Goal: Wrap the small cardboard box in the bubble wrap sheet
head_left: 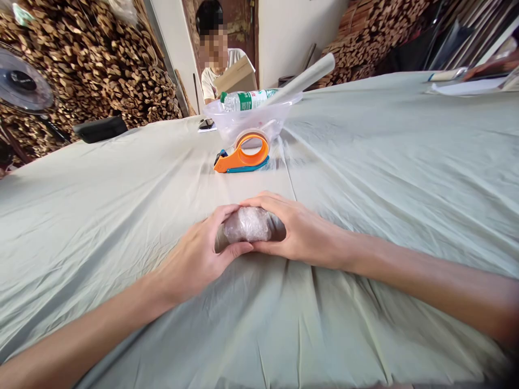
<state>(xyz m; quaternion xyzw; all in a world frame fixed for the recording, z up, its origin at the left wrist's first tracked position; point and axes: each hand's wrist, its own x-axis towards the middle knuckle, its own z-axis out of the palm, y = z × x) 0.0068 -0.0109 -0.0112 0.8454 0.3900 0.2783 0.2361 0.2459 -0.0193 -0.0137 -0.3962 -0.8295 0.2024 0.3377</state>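
Observation:
Between my two hands lies a small bundle wrapped in clear bubble wrap [248, 224], low over the cloth-covered table [154, 216]. My left hand [206, 243] curls round its left end, thumb in front and fingers behind. From the other side my right hand [298, 229] grips it the same way, and the fingertips of both hands meet along its front and back. What is inside the wrap cannot be made out. Beyond the hands stands an orange and blue tape dispenser [243, 156].
Behind the dispenser is a translucent plastic basin [251, 121] holding a green-labelled bottle [247, 100] and a white roll [304, 78]. A person [211, 70] with cardboard [237, 75] is across the table. A black case [100, 129] and a fan [24, 81] are at left.

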